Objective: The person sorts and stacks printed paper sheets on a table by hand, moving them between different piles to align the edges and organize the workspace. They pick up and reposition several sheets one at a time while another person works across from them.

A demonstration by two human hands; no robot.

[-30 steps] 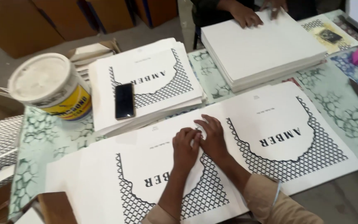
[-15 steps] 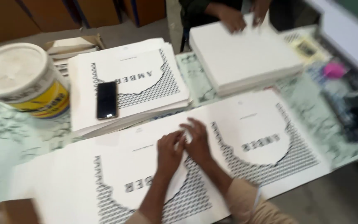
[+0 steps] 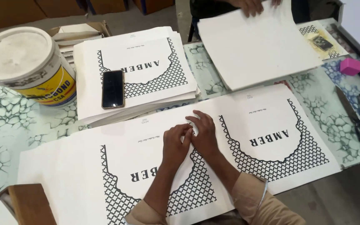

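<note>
A patterned desk carries a wide printed sheet along its near edge, a stack with a phone on it behind, and a tub to the left. The left hand and right hand press side by side on the sheet's middle, fingers curled, pinching nothing I can make out. Another person's hand rests on a plain stack beyond.
</note>
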